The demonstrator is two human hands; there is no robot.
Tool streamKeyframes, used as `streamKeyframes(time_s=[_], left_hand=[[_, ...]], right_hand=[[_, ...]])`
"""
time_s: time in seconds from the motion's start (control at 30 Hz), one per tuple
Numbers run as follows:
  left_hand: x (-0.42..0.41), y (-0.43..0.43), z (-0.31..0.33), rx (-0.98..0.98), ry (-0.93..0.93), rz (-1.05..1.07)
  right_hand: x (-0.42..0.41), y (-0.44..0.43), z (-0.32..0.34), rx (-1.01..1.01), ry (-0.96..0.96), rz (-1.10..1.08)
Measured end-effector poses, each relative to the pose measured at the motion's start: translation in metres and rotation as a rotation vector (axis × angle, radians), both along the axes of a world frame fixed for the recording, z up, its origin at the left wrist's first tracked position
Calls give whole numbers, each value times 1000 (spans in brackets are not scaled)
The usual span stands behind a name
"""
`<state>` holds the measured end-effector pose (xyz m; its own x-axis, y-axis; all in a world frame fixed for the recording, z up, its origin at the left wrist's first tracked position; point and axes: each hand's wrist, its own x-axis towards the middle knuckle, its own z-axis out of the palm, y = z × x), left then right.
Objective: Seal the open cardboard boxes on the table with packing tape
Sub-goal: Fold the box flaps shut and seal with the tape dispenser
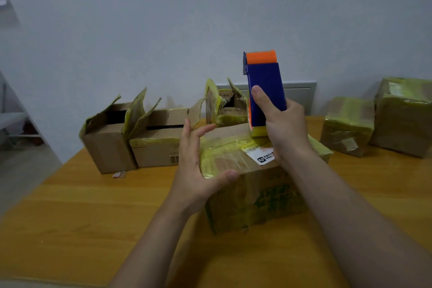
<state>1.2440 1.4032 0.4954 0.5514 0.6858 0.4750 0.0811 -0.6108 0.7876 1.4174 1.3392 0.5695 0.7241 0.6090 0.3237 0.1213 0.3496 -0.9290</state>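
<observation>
Head view looks down on a wooden table [93,217], and nearest the person stands a closed box [252,199] whose top is already crossed with yellowish tape and bears a white label [264,154]. The left hand [198,170] is at the box's near left corner, its thumb against the top edge and its fingers loose and spread over the lid, grasping nothing. The right hand [285,128] is wrapped round a blue and orange tape dispenser [266,91], which stands almost upright with its lower end on the far part of the lid.

This looks like a strip being laid or finished. The left hand braces only lightly, so a hard pull could drag the box across the smooth table. With the dispenser held so steeply, the tape could wrinkle or fold onto itself rather than lie flat.

Behind, to the left, three open boxes [161,145] wait in a row with their flaps up. Far right, well apart, sit two taped boxes [346,128] near the pale wall [163,18].
</observation>
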Motion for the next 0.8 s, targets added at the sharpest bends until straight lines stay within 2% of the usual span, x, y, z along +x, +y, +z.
streamKeyframes(time_s=[0.07,0.13,0.23,0.27,0.37,0.53,0.8], left_hand=[[1,10,-3,-60,-21,-19],[8,11,-8,-158,-161,-69],[20,7,-3,-491,-439,-83],[23,12,2,-583,-444,-18],[29,44,14,-773,-306,93],[33,56,12,-677,-258,199],[33,52,6,-607,-293,160]], right_hand=[[0,0,0,1,-4,0],[-1,1,0,5,-1,0],[0,2,-1,11,4,3],[0,2,-1,11,4,6],[1,2,-2,14,6,6],[1,6,-3,21,12,-7],[1,6,-2,23,13,-2]])
